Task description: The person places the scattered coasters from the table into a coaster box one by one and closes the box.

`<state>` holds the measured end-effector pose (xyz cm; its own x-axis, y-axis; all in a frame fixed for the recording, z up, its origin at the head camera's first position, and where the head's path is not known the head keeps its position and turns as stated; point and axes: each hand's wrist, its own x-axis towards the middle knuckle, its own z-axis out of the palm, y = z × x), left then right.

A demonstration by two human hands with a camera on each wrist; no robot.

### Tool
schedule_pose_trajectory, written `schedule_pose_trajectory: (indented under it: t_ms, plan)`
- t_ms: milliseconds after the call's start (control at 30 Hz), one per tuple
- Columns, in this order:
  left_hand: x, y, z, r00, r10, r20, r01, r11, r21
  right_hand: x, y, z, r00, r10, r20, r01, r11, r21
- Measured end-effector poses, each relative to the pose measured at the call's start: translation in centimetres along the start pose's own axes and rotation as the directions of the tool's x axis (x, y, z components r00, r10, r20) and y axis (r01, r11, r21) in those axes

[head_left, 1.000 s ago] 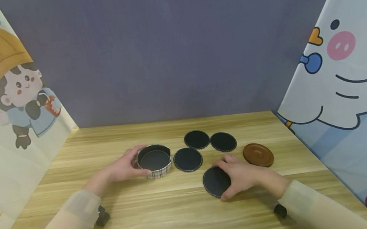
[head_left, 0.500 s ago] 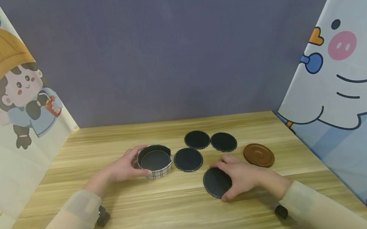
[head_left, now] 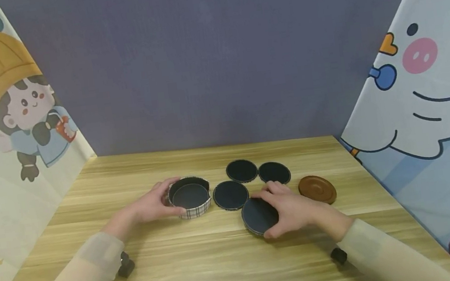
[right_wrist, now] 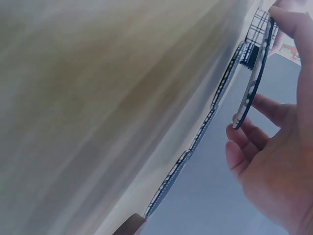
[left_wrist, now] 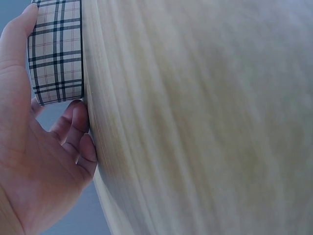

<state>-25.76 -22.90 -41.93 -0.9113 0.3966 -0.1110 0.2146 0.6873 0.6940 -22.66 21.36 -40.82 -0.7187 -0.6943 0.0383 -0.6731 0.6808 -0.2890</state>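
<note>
My left hand (head_left: 154, 204) grips the side of a round coaster holder (head_left: 196, 212), its thumb on the front wall and its fingers round the back. The holder is plaid outside and black inside, with a gap at its right; it stands on the table. A black round coaster (head_left: 259, 215) is pinched at its edge by my right hand (head_left: 291, 210). In the right wrist view that coaster (right_wrist: 254, 81) is raised off the table, tilted, with a patterned underside. Beside it lie three more black coasters, one of them a near coaster (head_left: 231, 195) between the holder and my right hand.
Right of the coasters lies a brown round dish-like piece (head_left: 317, 189). A dark grey panel (head_left: 202, 67) closes off the back of the wooden table (head_left: 191, 273), and cartoon-printed panels stand at both sides.
My right hand has lifted the coaster off the table and moved it slightly left and away from me. The left hand and the holder have stayed in place.
</note>
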Motion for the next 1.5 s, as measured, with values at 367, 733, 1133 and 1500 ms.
schedule_pose_trajectory:
  t_ms: [367,733,1133,1500]
  plan:
    - [0.1,-0.4,0.1,1.000,0.010,-0.003,-0.010,1.000,0.010,1.8,-1.0,-0.5,1.000,-0.012,-0.013,0.012,1.000,0.013]
    - [0.0,-0.4,0.2,1.000,0.014,-0.001,-0.014,1.000,-0.001,4.2,-1.8,-1.0,1.000,0.013,0.009,-0.014,0.998,0.067]
    - [0.1,-0.7,0.3,1.000,0.009,-0.004,-0.009,0.999,-0.031,7.3,-3.0,-1.4,1.000,0.020,0.008,-0.021,0.995,0.095]
    - [0.4,-0.7,0.1,1.000,0.008,-0.006,-0.008,1.000,-0.005,10.2,-3.8,-2.2,1.000,0.018,0.021,-0.020,0.995,0.094]
